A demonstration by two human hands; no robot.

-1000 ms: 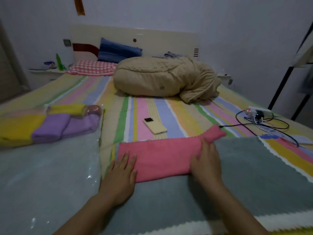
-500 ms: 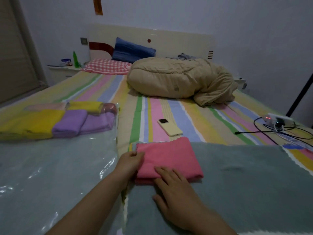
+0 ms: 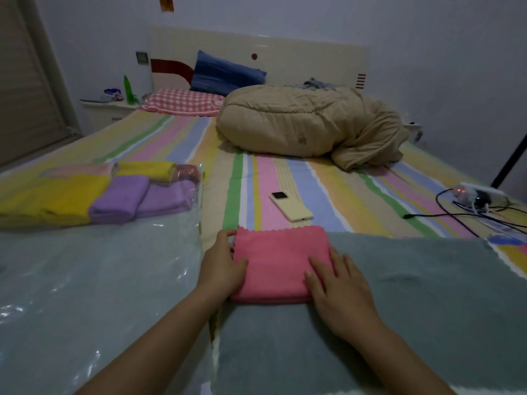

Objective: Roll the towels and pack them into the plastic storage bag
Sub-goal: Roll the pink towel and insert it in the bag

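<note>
Striped sheets (image 3: 256, 181) cover the bed, with a grey towel (image 3: 413, 295) spread over the near end. On it, at centre, lies the folded pink towel (image 3: 279, 260). The left hand (image 3: 221, 265) grips its 9 o'clock edge, thumb on top, fingers curled round the side. The right hand (image 3: 339, 292) presses flat on its 4 o'clock corner, fingers straight and slightly spread. At 10 o'clock, the plastic storage bag (image 3: 99, 280) holds rolled towels (image 3: 119, 199), yellow and purple. A phone (image 3: 291, 206) lies at 12 o'clock.
</note>
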